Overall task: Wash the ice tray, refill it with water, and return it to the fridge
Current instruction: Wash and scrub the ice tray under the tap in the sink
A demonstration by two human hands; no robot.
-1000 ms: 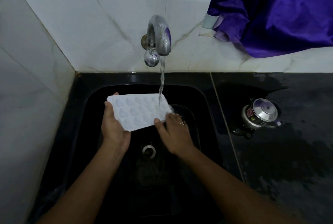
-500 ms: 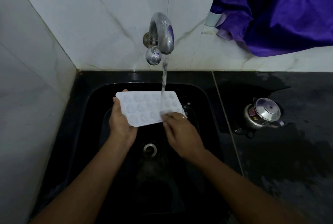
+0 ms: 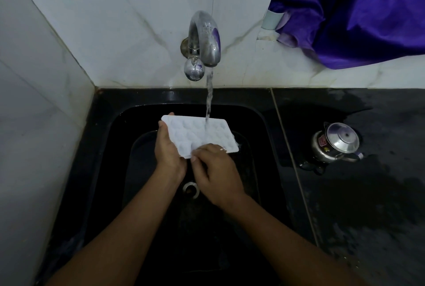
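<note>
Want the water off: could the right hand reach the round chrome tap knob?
Likely yes: the left hand grips the white plastic ice tray, freeing the right hand, and nothing blocks the knob.

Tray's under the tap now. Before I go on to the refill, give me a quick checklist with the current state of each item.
1. Water running: ok. The stream from the tap lands on the ice tray.
2. Hold secure: ok. The left hand grips the tray's left end, and the right hand pinches its near edge.
3. Tray over the sink, so runoff stays in: ok.
4. Drain clearing water: cannot tell, the basin is too dark.
5. Tray rinsed clean: cannot tell, its surface is too pale and blurred.
6. Pockets facing up for filling: cannot tell.
</note>
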